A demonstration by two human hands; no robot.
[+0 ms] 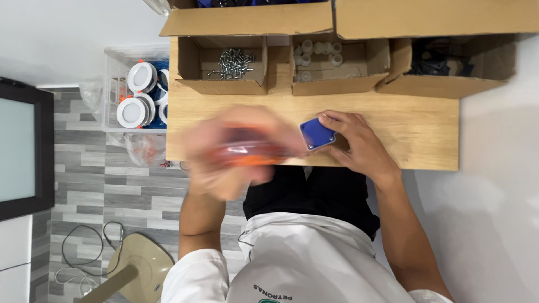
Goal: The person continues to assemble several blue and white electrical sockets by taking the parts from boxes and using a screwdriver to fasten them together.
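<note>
Wooden table (393, 120) fills the middle of the head view, with a row of open cardboard boxes along its far edge: the left box (222, 84) holds a heap of screws (234, 62), the middle box (337, 84) holds small white plastic pieces (317, 50), and the right box (449, 85) holds dark parts too shadowed to make out. Off the table's left edge sits a clear bin (115, 73) of round white lamps (140, 77). Now to the hands, both at the near edge. The right hand (359, 147) is clamped on a small blue square block (316, 133), fingers curled around its far and right sides, pinning it to the table just in from the near edge. The left hand (238, 151) is one big blur, wrapped around an orange-handled tool (250, 152) pointing toward the block; how tightly it grips I cannot tell. Here is the worry, as I judge it: that tool tip is close to the right fingers, and a slip off the block could jab them. The block also sits so near the edge that a hard sideways push could skid it off onto the person's lap.
</note>
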